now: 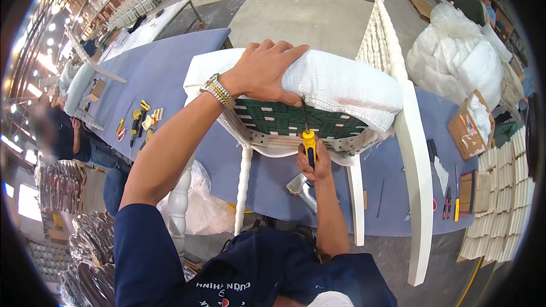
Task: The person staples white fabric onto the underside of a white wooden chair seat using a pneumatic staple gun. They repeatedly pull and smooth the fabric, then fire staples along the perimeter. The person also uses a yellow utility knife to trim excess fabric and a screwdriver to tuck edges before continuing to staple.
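A white wooden chair [414, 176] lies tipped on the table, its seat underside turned toward me. White fabric [347, 88] covers the seat, and woven green webbing [284, 116] shows inside the frame. My left hand [270, 71] lies on the fabric with fingers stretched, its thumb at the fabric's edge. My right hand [318, 162] is closed around the yellow and dark handle of a screwdriver [309, 139]. Its shaft points up to the fabric edge beside my left thumb; the tip is hidden there. A silver staple gun [301, 191] rests on the table near my right wrist.
The table [375, 165] has a blue-grey cover. A knife [438, 167], pliers [447, 203] and a small box [475, 192] lie right; several yellow-handled tools [136, 120] lie left. A carton [472, 125] stands at the right edge. Another person [71, 136] is at left.
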`<state>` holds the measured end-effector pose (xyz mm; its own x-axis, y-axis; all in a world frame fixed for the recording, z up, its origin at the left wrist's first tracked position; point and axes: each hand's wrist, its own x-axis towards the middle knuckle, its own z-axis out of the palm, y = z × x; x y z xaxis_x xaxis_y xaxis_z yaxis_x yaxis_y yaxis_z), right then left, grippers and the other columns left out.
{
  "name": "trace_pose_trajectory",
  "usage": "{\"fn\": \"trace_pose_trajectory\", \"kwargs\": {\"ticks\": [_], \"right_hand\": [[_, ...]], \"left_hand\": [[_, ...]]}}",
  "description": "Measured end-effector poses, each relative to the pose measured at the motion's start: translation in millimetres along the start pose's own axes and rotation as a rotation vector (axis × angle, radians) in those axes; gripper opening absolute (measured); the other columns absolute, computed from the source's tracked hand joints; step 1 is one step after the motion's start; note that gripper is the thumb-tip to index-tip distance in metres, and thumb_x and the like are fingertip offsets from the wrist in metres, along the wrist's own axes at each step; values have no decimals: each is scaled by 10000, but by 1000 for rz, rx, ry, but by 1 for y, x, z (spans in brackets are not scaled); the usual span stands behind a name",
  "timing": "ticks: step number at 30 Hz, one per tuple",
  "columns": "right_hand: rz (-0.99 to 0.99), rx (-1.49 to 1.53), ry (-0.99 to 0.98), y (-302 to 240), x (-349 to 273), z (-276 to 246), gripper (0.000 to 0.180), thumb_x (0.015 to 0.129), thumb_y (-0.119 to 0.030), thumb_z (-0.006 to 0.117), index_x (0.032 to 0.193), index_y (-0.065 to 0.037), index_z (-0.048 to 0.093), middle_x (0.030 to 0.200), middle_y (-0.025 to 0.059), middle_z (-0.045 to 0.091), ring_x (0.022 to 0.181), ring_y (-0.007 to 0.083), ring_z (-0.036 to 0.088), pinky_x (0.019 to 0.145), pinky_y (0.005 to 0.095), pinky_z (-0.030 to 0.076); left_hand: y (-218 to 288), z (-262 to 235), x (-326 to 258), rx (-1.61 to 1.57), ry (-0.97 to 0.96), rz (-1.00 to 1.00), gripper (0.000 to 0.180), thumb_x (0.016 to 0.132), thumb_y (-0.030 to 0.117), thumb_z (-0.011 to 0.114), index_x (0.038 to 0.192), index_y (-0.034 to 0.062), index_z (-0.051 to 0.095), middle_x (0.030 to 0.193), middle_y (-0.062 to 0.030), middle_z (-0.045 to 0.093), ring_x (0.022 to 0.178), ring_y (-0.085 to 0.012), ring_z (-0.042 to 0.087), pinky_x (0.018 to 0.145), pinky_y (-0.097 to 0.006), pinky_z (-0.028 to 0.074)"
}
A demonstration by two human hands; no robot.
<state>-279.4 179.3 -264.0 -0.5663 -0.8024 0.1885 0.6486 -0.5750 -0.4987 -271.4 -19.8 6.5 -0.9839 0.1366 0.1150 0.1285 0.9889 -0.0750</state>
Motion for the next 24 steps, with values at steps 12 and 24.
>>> {"fn": "trace_pose_trajectory", "kwargs": {"ticks": [12,24], "right_hand": [[-474,-817,513,-4,8,10,448,911,-427,801,984,-22,622,766,13,603,655,52,526,588,225,425],[-575,-1390,426,-29,0,14,440,1062,-402,557,934,17,600,647,118,575,543,313,545,549,411,434]], "left_hand": [[3,0,0,13,-11,-20,1119,695,662,786,1573,93,387,1455,-209,535,1294,-414,529,1078,-527,401],[5,13,-11,42,102,69,1054,759,613,762,1632,240,302,1612,-203,401,1408,-436,452,1143,-572,347]]}}
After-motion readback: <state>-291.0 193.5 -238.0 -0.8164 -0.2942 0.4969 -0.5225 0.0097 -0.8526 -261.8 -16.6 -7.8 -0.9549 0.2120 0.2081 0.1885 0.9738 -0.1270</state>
